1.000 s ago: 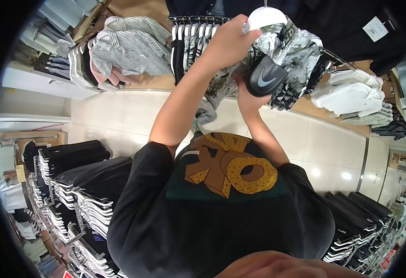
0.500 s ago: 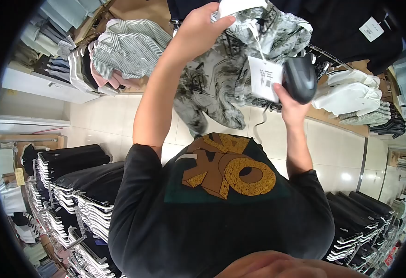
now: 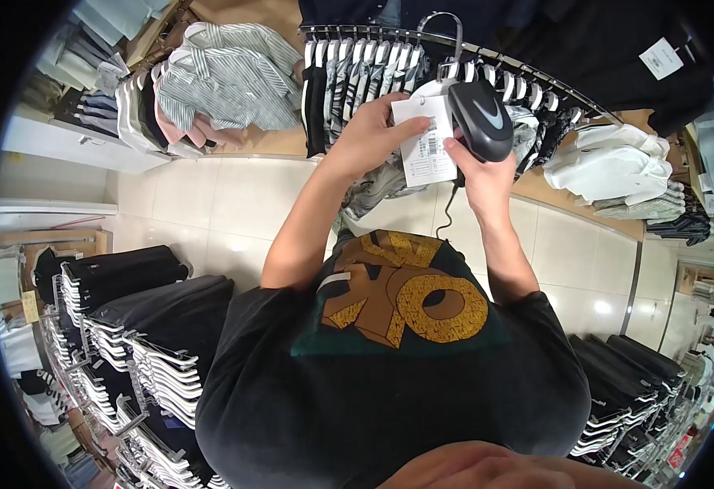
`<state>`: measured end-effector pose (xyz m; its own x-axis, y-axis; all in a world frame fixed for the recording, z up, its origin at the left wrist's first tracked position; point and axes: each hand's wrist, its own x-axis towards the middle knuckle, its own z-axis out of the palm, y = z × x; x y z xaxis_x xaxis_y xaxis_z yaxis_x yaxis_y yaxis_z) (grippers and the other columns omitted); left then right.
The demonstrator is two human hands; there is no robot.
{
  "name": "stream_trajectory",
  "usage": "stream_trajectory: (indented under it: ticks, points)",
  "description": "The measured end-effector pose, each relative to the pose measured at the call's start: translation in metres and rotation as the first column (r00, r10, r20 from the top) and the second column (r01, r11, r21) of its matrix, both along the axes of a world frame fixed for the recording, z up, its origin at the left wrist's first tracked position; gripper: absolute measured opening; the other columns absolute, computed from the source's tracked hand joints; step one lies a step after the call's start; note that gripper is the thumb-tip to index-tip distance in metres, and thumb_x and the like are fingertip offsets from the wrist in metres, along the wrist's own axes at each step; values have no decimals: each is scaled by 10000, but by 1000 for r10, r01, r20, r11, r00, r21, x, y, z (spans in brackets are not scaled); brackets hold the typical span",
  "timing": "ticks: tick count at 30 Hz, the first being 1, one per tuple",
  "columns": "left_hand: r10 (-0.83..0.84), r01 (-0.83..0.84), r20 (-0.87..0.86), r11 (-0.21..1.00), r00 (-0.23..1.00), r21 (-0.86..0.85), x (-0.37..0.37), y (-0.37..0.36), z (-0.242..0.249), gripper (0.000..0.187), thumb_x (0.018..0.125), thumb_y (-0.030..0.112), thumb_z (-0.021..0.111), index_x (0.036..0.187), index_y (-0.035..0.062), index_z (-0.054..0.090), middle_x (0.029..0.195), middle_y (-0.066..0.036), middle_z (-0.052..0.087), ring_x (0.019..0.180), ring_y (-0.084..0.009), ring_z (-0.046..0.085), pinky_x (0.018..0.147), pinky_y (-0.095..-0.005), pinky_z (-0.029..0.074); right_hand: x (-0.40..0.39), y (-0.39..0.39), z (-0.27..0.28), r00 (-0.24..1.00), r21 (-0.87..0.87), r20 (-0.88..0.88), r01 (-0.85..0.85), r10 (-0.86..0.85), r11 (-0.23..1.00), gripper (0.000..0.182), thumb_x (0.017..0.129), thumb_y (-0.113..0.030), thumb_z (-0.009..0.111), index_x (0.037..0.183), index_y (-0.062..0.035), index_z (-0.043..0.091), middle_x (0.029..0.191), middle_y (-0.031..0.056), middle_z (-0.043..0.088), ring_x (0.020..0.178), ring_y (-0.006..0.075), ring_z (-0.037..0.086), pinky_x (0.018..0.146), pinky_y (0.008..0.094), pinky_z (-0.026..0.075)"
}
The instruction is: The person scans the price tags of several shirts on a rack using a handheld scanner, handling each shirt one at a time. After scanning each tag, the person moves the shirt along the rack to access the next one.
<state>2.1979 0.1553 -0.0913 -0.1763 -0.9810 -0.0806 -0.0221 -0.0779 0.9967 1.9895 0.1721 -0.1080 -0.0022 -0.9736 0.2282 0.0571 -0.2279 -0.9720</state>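
White tag (image 3: 420,169) pinched in the left hand (image 3: 369,137), upper centre, right hand (image 3: 491,178) gripping the scanner (image 3: 484,122); best keep it flat, thumbs off the barcode (image 3: 433,146)!

The person wears a black short-sleeved T-shirt (image 3: 390,399) bearing large brown-and-gold block lettering (image 3: 406,293) over a dark green panel (image 3: 316,338).

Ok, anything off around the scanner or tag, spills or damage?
Nothing stands out: barcode scanner and white tag look intact, patterned garments hang in a row, and the visible floor shows no spill.
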Motion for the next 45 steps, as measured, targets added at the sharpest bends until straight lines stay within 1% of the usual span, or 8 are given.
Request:
stream_trajectory:
  ticks: [4, 6, 8, 10, 15, 28, 38, 45]
  points:
    - [97, -95, -41, 995, 994, 27, 10, 1, -12, 419, 986, 193, 749, 1292, -72, 640, 1104, -98, 745, 973, -135, 700, 855, -278, 562, -11, 21, 1, 937, -131, -303, 138, -172, 982, 348, 836, -77, 879, 1128, 39, 729, 1041, 82, 780, 913, 116, 698, 858, 282, 548]
    - [82, -82, -4, 996, 997, 19, 22, 2, -9, 457, 977, 211, 760, 1306, -81, 636, 1099, -101, 748, 975, -140, 701, 871, -287, 563, -36, 22, 3, 880, -222, -470, -48, -64, 974, 480, 746, -88, 881, 1171, 25, 688, 1090, 149, 765, 977, 255, 753, 894, 355, 562]
    - [-21, 26, 159, 999, 987, -26, 33, 0, -6, 513, 949, 240, 775, 1307, -97, 630, 1061, -146, 762, 936, -173, 723, 827, -317, 575, -56, 22, 27, 713, -84, -678, -318, 179, 944, 480, 734, -124, 847, 1150, 37, 670, 1040, 201, 713, 963, 435, 699, 849, 421, 558]
    - [-70, 76, 207, 997, 976, -22, 38, -5, -10, 528, 928, 265, 788, 1277, -105, 646, 1035, -155, 764, 933, -183, 724, 820, -320, 570, -62, 19, 30, 616, -116, -762, -433, 200, 894, 484, 715, -100, 826, 1151, 37, 665, 1061, 202, 707, 967, 442, 699, 835, 436, 564]
    - [-154, 203, 465, 978, 872, -56, 34, -9, -14, 585, 873, 372, 818, 1232, -73, 693, 1001, -183, 759, 869, -229, 717, 780, -345, 544, -55, 23, 33, 514, -94, -843, -430, 158, 898, 445, 714, -60, 776, 1132, 35, 656, 1084, 211, 700, 969, 458, 684, 813, 479, 562]
    - [-178, 201, 493, 980, 851, 6, 31, -5, -7, 628, 868, 386, 821, 1268, -77, 681, 999, -182, 761, 857, -230, 716, 777, -346, 549, -46, 17, 41, 422, 94, -859, -426, 290, 900, 357, 763, -101, 751, 1093, 18, 683, 1065, 223, 720, 979, 451, 692, 837, 478, 559]
    - [-149, 192, 476, 981, 867, -43, 31, -10, -22, 655, 862, 407, 824, 1279, -75, 675, 1002, -184, 759, 881, -241, 722, 797, -352, 549, -48, 16, 38, 453, 66, -847, -429, 278, 901, 400, 751, -97, 770, 1122, 26, 686, 1080, 227, 723, 1011, 446, 694, 859, 465, 561]
    - [-205, 259, 502, 965, 840, -40, 26, -1, 2, 656, 845, 447, 839, 1275, -27, 693, 974, -182, 760, 865, -237, 719, 800, -349, 542, -91, 7, 37, 612, -61, -759, -406, 222, 912, 561, 707, -146, 841, 1196, 67, 667, 1080, 244, 724, 1003, 406, 721, 898, 434, 560]
